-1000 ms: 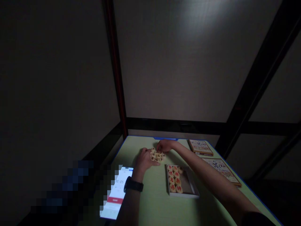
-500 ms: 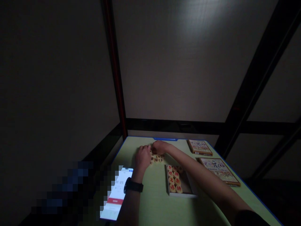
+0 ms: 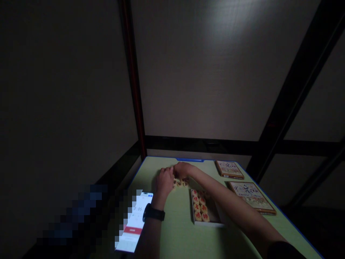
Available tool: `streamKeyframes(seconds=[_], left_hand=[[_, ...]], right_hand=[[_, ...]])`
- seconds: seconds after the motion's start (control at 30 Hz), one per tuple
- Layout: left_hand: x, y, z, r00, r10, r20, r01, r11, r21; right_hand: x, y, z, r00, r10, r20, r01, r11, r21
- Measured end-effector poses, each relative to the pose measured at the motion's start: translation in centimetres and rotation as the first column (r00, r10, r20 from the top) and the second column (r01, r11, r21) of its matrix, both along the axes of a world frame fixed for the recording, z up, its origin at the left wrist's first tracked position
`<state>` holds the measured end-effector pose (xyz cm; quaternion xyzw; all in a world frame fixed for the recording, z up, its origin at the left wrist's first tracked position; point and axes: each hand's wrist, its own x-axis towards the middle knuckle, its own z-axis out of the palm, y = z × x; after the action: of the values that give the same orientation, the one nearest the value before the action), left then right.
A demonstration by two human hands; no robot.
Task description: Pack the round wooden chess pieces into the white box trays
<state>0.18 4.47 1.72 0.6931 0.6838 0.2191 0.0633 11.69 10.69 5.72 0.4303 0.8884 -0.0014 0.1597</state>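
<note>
My left hand (image 3: pixel 164 182) and my right hand (image 3: pixel 183 169) meet over a small heap of round cream game pieces (image 3: pixel 180 183) with dark marks, at the far middle of the green table (image 3: pixel 178 230). Both hands curl their fingers around the heap from opposite sides, so only a few pieces show. A black watch (image 3: pixel 153 213) sits on my left wrist. Nearer to me lies a shallow open box (image 3: pixel 217 216) holding several round pieces with red marks (image 3: pixel 200 208) in its left half.
A lit phone (image 3: pixel 134 221) lies flat at the table's left edge. Two printed box lids (image 3: pixel 229 169) (image 3: pixel 250 195) lie along the right side. A blue strip (image 3: pixel 190 159) marks the far edge. Dark beams and a wall rise behind.
Both hands have closed in over the heap, hiding most of the pieces that showed a second ago. My left hand shifted slightly away from me.
</note>
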Motion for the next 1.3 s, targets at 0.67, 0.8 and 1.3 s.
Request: streamKeyframes(seconds=[0.67,0.8,1.3], left_hand=[[0.6,-0.6,0.5,0.999,-0.033,-0.019,0.032,0.999,-0.013],[0.7,-0.7,0.6,0.999,-0.032,-0.027,0.031,0.999,-0.009],[2.2,-1.1,0.2,0.989,-0.127,-0.071,0.127,0.992,-0.007]], right_hand=[[4.1,-6.4,-1.1,0.989,-0.02,-0.145,0.034,0.995,0.095],[4.2,-6.7,-1.2,0.988,-0.026,-0.151,0.045,0.991,0.123],[4.1,-6.2,-1.7,0.979,-0.071,-0.193,0.096,0.987,0.127]])
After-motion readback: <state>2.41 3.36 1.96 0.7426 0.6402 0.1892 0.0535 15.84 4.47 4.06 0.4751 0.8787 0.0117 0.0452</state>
